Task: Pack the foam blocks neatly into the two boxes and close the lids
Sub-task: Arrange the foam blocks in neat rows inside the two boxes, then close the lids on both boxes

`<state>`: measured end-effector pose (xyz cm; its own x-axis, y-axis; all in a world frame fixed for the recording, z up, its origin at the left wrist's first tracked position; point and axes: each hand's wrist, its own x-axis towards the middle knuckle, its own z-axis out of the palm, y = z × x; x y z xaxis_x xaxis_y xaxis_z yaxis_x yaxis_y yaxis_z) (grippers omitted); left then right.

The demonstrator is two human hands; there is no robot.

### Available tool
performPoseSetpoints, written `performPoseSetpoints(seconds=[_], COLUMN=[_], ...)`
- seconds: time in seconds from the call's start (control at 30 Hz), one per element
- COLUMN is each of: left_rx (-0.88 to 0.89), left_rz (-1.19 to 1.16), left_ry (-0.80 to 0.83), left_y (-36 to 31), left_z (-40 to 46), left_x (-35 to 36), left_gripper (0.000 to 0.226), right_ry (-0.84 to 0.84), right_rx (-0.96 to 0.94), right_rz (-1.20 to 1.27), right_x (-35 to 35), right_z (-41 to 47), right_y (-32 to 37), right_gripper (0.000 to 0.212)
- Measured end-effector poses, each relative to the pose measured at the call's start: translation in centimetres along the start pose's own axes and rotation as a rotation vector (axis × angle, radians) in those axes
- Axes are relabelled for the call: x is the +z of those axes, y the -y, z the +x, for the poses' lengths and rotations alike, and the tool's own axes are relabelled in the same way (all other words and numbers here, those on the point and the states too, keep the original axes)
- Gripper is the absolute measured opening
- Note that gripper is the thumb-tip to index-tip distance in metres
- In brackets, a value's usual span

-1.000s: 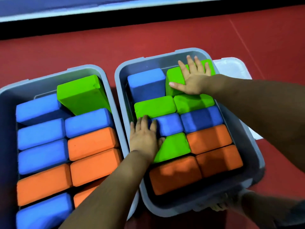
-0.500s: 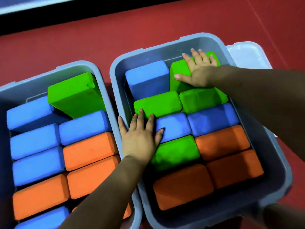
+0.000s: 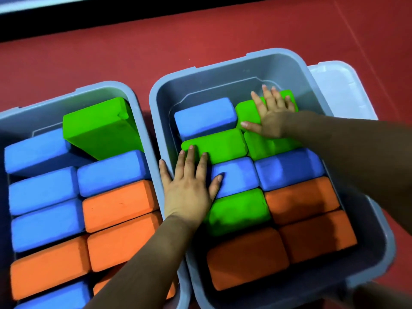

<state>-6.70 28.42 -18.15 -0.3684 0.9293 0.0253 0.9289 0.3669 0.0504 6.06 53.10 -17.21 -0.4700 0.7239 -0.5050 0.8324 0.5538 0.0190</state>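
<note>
On my left, the grey plastic box (image 3: 142, 121) is packed with blue and orange foam blocks lying flat, long axes running left-right, plus one big green foam block (image 3: 98, 128) tilted up in the far corner, its long side slanting toward the box wall. My left hand (image 3: 189, 190) lies flat with fingers spread, little finger over the rim of the right grey plastic box (image 3: 223, 70), the rest pressing down on a flat green foam block (image 3: 218, 144) and a blue foam block (image 3: 236, 175), both lengthwise left-right. My right hand (image 3: 270, 117) is also flat and spread, palm on the far green foam block (image 3: 245, 110) in the back right corner. A white plastic lid (image 3: 341, 92) lies just beside that box.
</note>
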Motion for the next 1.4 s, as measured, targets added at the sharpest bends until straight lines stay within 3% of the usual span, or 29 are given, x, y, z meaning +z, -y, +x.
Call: performPoseSetpoints(seconds=[0.2, 0.53, 0.63, 0.73, 0.9, 1.1, 1.3, 1.4], left_rx=[-0.007, -0.014, -0.028, -0.027, -0.036, -0.023, -0.007, -0.1], left_rz=[0.014, -0.002, -0.01, -0.028, -0.049, -0.096, -0.356, -0.504], left_ry=[0.014, 0.026, 0.038, 0.024, 0.033, 0.044, 0.137, 0.359], left_y=[0.1, 0.0, 0.0, 0.0, 0.1, 0.2, 0.9, 1.7], left_z=[0.1, 0.0, 0.2, 0.1, 0.2, 0.1, -0.2, 0.1], left_x=[0.1, 0.1, 0.2, 0.2, 0.3, -0.3, -2.8, -4.6], left_gripper=[0.064, 0.065, 0.066, 0.066, 0.069, 0.072, 0.082, 0.075], right_ry=[-0.006, 0.042, -0.045, -0.133, -0.125, 0.062, 0.022, 0.033], right_rx=[0.008, 0.025, 0.036, -0.187, -0.162, -0.204, -0.233, -0.149], right_rz=[-0.001, -0.016, -0.005, 0.052, 0.112, 0.226, 0.496, 0.52], right_x=[-1.6, -1.0, -2.5, -2.1, 0.4, -2.1, -1.5, -1.4], right_z=[3.1, 0.9, 2.1, 1.6, -0.5, -2.2, -11.8, -16.8], right_y=[0.8, 1.0, 3.2, 7.6, 9.9, 9.1, 10.9, 7.8], right_gripper=[0.092, 0.093, 0.082, 0.061, 0.062, 0.06, 0.058, 0.061])
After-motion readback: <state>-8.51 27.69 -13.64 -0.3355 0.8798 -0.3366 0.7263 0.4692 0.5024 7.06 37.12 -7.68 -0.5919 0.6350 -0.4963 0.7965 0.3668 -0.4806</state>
